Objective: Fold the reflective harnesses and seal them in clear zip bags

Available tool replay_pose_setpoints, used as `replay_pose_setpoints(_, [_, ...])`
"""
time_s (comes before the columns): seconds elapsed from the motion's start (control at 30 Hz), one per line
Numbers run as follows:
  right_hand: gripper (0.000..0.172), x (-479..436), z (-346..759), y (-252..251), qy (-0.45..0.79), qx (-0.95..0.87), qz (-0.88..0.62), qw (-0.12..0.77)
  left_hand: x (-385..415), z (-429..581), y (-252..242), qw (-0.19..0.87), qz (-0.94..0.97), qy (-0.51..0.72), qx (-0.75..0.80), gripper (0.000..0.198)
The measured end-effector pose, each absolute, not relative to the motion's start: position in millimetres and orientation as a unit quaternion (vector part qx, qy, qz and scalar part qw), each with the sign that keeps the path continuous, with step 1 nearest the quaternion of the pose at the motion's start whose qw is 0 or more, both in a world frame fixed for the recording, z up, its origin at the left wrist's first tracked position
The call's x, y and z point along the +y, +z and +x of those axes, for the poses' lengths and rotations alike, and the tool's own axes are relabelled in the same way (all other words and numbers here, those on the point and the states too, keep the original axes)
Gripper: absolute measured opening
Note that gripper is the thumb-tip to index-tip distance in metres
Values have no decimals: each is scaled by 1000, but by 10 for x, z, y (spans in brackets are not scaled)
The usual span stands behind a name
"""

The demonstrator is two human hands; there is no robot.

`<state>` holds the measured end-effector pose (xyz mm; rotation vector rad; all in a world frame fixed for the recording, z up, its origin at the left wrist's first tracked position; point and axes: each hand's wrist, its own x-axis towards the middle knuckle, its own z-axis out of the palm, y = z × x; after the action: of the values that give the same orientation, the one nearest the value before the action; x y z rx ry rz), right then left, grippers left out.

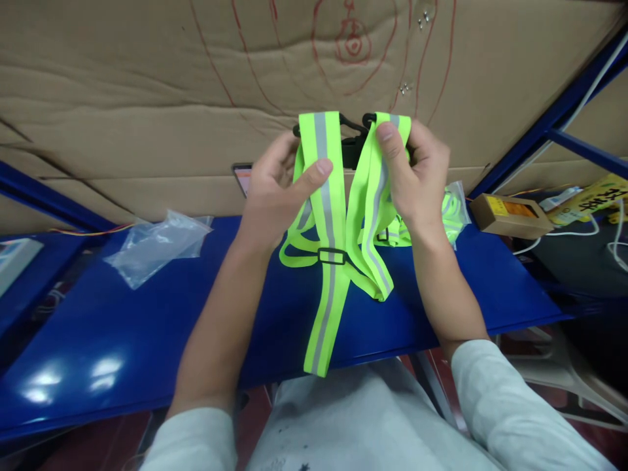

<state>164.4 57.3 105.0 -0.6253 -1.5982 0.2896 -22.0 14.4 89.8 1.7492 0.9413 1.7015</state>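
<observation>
Between my two hands hangs a neon-yellow reflective harness (328,209) with grey stripes, held up above the table. My left hand (282,186) grips one strap, its thumb lying across the front and the other fingers behind. My right hand (419,173) pinches the other strap near its top, with the thumb in front. Black plastic fittings join the straps at the top, and a black buckle (351,152) shows between them, partly hidden. A black slider (332,256) sits lower on the strap, and a loose end dangles toward the table's front edge.
More yellow reflective straps (400,232) lie behind my right hand, partly in a clear bag (457,209). Another clear plastic bag (159,245) rests on the blue table (206,314). A small cardboard box (510,216) stands at right. Behind is a cardboard wall (147,98) with red markings.
</observation>
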Motion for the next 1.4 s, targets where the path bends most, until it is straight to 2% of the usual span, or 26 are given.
replay_pose_setpoints(0.1, [54,591,1627,1028,109,-709,-318,620,122,-171,861,308,630,618,355,41])
replay_pose_setpoints(0.17, [56,595,1616,1008,113,-714,-337,603,120,-142,818,304,609,623,385,38])
replay_pose_setpoints(0.33, [45,587,1644,989,141,-766,-315,542,157,-157,767,256,586,651,410,36])
replay_pose_setpoints(0.4, [44,587,1700,1014,173,-800,-267,509,176,-190,781,249,580,658,411,39])
replay_pose_setpoints(0.53, [53,590,1839,1096,280,-824,-239,430,200,-231,820,259,569,669,402,43])
replay_pose_setpoints(0.8, [44,604,1665,1000,350,-733,-244,530,96,-22,860,250,522,723,377,28])
replay_pose_setpoints(0.97, [43,614,1485,921,375,-679,-254,578,41,67,899,294,515,722,358,23])
replay_pose_setpoints(1.07, [41,572,1484,942,348,-652,-279,613,44,51,897,329,527,688,374,26])
replay_pose_setpoints(1.27, [39,480,1442,954,366,-603,-238,668,-25,85,923,354,530,653,409,31])
replay_pose_setpoints(1.4, [40,471,1455,970,343,-628,-271,644,-14,75,911,346,529,656,412,33])
